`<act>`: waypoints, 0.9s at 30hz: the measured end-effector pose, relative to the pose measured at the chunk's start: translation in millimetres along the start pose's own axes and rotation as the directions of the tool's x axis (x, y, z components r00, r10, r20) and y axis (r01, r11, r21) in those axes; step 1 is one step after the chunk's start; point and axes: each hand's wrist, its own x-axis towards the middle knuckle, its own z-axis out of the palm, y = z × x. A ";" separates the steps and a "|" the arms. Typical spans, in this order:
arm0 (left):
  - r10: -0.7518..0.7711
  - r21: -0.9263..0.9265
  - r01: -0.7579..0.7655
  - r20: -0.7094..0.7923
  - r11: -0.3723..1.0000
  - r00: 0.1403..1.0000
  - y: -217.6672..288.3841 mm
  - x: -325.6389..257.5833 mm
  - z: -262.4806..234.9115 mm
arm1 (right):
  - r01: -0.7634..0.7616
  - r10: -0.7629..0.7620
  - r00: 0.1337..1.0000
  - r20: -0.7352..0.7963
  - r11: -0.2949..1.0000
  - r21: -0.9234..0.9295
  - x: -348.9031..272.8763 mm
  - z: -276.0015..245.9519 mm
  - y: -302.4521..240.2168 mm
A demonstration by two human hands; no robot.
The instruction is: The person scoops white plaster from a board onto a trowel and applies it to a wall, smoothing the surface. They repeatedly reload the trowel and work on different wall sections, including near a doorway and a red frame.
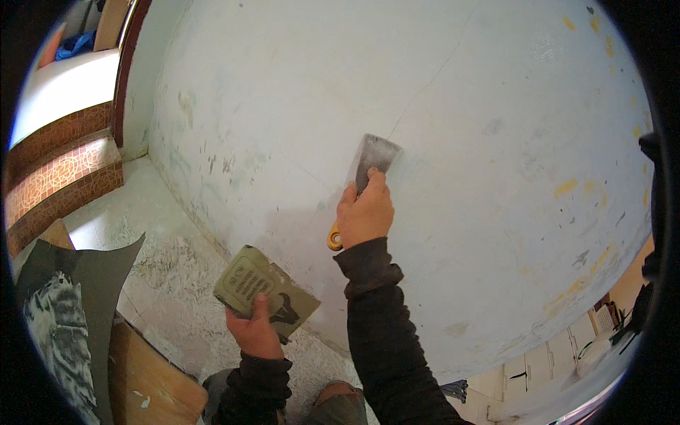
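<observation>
My right hand [366,212] grips a putty knife [381,150]; its wide grey blade rests against or very close to the white wall [496,205]. The yellow end of its handle shows below my fingers. A thin crack [433,76] runs up and right from near the blade's corner. Lower left, my left hand [258,334] holds a folded olive-green sheet of sandpaper [244,275] with dark print on its back, thumb on top and fingers hidden underneath. It is near the foot of the wall.
A dark curled sheet [117,273] smeared with white paste [60,326] lies by a wooden board [152,372] at lower left. White residue covers the floor [170,265]. Tiled steps [67,166] rise at far left. Pale cabinets [556,354] stand at lower right.
</observation>
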 end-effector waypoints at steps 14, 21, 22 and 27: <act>0.020 -0.024 -0.019 0.022 1.000 1.000 7.2 -2.6 -3.6 | -0.097 0.078 0.992 0.101 0.976 0.197 -66.0 37.4 10.9; 0.020 0.005 -0.020 0.011 1.000 1.000 6.5 -0.3 -3.6 | -0.004 0.010 1.000 -0.019 0.960 0.280 -28.2 5.7 7.3; 0.008 0.021 -0.008 -0.005 1.000 1.000 6.3 -0.2 -3.3 | -0.031 0.038 0.999 -0.015 0.951 0.308 -21.1 4.9 7.1; 0.008 0.000 -0.008 -0.001 1.000 1.000 6.6 -1.0 -1.5 | 0.000 0.022 0.995 -0.095 0.976 0.220 -11.0 16.7 9.9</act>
